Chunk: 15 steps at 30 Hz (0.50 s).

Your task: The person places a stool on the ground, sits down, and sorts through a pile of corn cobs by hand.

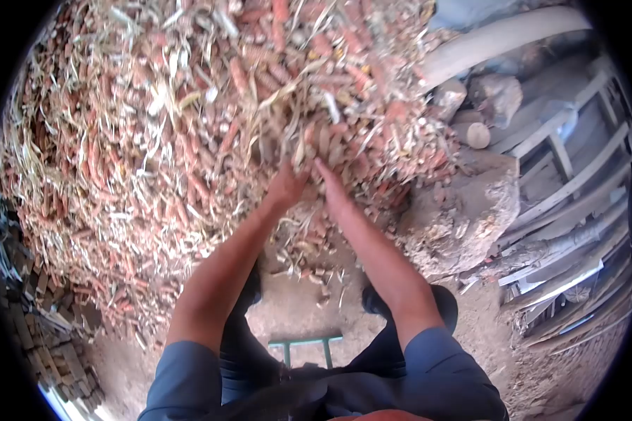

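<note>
A large heap of corn cobs (189, 151), mostly reddish and stripped, mixed with pale dry husks (163, 95), spreads before me. My left hand (286, 186) reaches into the near side of the heap, its fingers stretched forward and partly blurred. Just to its right, my right hand (332, 188) is seen nearly edge-on, fingers straight. The palms face each other with a narrow gap between them. Cobs and husks lie right at the fingertips; whether either hand touches them is hard to make out.
A rough stone block (470, 217) stands to the right of the heap. Beyond it are a cut log (478, 135) and a wooden ladder-like frame (572, 182). Stacked bricks or wood pieces (56, 358) are at lower left. A green metal bar (305, 342) sits between my legs.
</note>
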Motion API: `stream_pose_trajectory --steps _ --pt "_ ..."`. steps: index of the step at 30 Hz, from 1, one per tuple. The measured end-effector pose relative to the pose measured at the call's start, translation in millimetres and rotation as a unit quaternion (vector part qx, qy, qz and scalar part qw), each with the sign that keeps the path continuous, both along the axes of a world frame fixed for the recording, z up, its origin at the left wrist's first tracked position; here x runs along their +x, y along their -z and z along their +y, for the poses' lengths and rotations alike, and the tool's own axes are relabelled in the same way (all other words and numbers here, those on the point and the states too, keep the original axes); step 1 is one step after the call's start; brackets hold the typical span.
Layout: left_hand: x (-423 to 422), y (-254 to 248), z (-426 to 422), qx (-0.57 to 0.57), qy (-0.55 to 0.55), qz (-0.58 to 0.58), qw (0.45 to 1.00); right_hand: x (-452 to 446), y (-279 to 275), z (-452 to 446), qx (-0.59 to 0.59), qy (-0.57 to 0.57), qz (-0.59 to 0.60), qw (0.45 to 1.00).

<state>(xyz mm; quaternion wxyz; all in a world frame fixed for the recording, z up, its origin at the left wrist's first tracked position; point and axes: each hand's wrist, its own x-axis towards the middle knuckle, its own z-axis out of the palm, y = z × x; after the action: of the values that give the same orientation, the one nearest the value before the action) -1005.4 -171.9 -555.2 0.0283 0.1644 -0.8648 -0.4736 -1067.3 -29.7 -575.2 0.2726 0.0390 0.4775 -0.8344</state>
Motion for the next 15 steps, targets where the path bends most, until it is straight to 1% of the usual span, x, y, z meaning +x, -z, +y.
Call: stream_pose_trajectory --steps 1,2,3,4,5,7,9,10,11,13,15 --pt "5 -7 6 0.022 -0.008 0.023 0.999 5 -3 2 -0.020 0.009 0.005 1.000" --pt "10 -19 12 0.020 0.001 0.040 0.999 11 -11 7 -0.025 0.011 -0.010 1.000" --pt "15 -31 18 0.009 -0.011 0.012 1.000 20 -27 12 -0.029 0.013 -0.028 0.999" --pt "21 -42 24 -0.001 -0.024 -0.016 1.000 29 -42 17 -0.042 0.021 -0.005 0.999" --pt "24 -45 28 -0.001 -0.018 -0.006 1.000 37 -57 23 -0.018 0.035 0.004 0.999" --pt "33 -43 35 0.107 0.009 0.030 0.994 31 -41 36 -0.008 0.002 0.014 1.000" --pt "50 -61 52 0.066 0.035 0.111 0.991 40 -43 48 -0.005 0.013 0.040 0.999" --pt "56 -57 60 0.062 0.013 0.078 0.995 47 -43 54 -0.001 0.021 0.056 0.998" --pt "63 -50 67 0.058 -0.008 0.044 0.997 54 -36 62 0.000 0.012 0.032 0.999" --pt "82 -40 80 0.066 0.003 0.042 0.997 77 -36 79 0.003 -0.011 -0.018 1.000" --pt "107 -22 91 0.085 0.015 0.024 0.996 106 -20 95 0.025 -0.031 -0.067 0.997"
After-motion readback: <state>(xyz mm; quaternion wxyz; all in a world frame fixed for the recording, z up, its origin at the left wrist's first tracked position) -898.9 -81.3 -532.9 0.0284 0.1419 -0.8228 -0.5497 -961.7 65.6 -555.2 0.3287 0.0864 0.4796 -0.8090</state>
